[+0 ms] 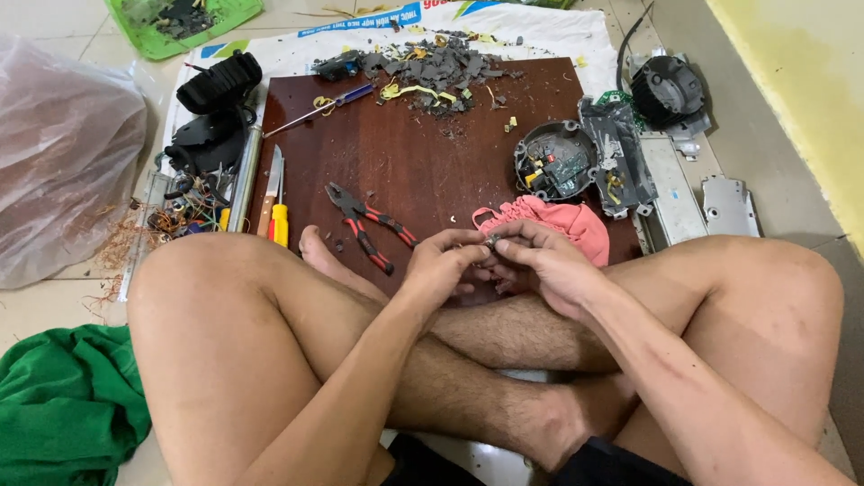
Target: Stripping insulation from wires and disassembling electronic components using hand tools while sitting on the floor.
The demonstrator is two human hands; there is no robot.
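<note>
Over on the far left a clear plastic bag (pixel 63 153) slumps on the tiled floor, with a green cloth (pixel 63 405) bunched below it beside the person's knee. Next comes a tangle of stripped coloured wires (pixel 184 207) and black plastic housings (pixel 219 83), then a knife and a yellow-handled screwdriver (pixel 280 220) lying at the edge of the dark wooden board (pixel 405 162) that serves as the work surface. Red-and-black pliers (pixel 369 225) rest on the board just beside the bare foot, and a heap of grey broken fragments (pixel 432 67) sits at its far edge.

In the middle, the left hand (pixel 441 265) and right hand (pixel 549 265) meet over the crossed legs, fingertips touching. Each grip is closed down to a pinch on one small metal part (pixel 492 241), held between both hands just in front of a pink cloth (pixel 558 220). What exactly the part is, I cannot tell; it is too small.

To the right lie a round opened casing (pixel 553 162) with its wiring exposed, a second round black unit (pixel 668 90) and flat metal plates (pixel 729 205). Judging by the rubble and sorted scraps, much dismantling looks done, while the opened casing still holds its components.
</note>
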